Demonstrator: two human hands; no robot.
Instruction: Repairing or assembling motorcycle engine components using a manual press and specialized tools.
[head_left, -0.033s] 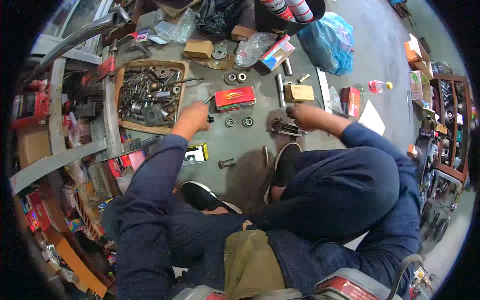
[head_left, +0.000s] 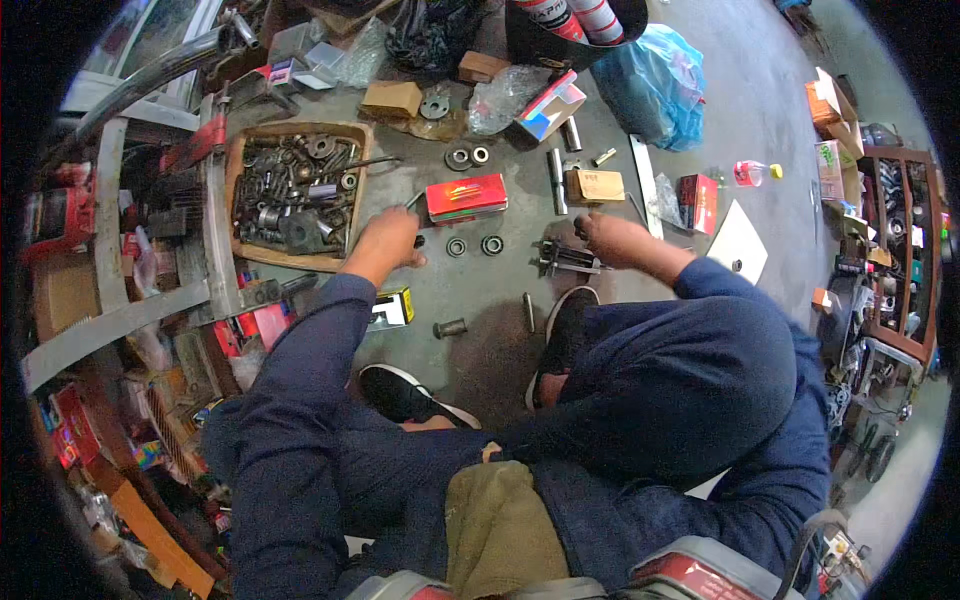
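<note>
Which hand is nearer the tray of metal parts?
Left. The left hand is just right of the tray; the right hand is much farther right.

The long sleeves (head_left: 310, 350) I see from my end are dark navy and creased, stopping short of the bare left hand (head_left: 388, 240) and right hand (head_left: 610, 238). I make out matching trousers (head_left: 680, 390), an olive-brown garment (head_left: 492, 530) in front, and black shoes (head_left: 393, 393) with white sole edges.

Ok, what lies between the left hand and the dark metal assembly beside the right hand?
In the head view, two metal rings lie side by side on the floor; a small dark piece also shows against the left hand.
</note>
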